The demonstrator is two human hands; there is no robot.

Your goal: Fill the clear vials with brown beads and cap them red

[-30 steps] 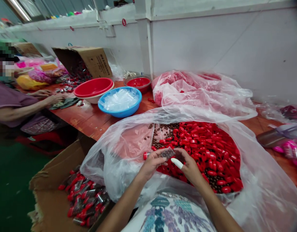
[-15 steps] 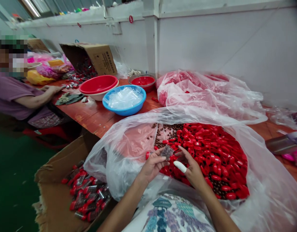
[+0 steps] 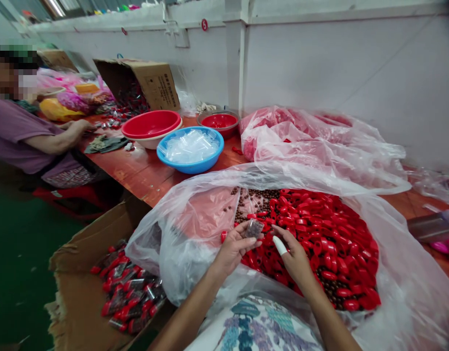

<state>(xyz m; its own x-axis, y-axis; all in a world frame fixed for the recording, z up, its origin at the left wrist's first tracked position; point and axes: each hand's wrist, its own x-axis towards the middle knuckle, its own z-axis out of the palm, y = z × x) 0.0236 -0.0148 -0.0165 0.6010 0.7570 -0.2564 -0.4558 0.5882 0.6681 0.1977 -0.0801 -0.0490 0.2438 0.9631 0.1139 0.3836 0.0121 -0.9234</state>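
My left hand (image 3: 233, 247) is closed on a small clear plastic container (image 3: 254, 228) that holds dark beads, pinched between thumb and fingers. My right hand (image 3: 292, 251) hovers just to the right, thumb and fingers apart, apparently with nothing in it. Its thumb wears a white cover (image 3: 279, 245). Under both hands lies a pile of red plastic caps (image 3: 319, 224) in a large open clear bag (image 3: 195, 273). Loose brown beads (image 3: 242, 207) are scattered behind and among the caps.
A cardboard box (image 3: 69, 297) at lower left holds several red-capped containers (image 3: 127, 290). On the red table (image 3: 144, 180) stand a blue basin (image 3: 190, 168) of clear plastic pieces and red basins (image 3: 151, 124). A bagged red heap (image 3: 319, 141) lies behind. A co-worker (image 3: 27, 131) sits at left.
My right thumb has lifted and come closer to its index finger. The container in my left hand is turned slightly more upright. The view has shifted a little.
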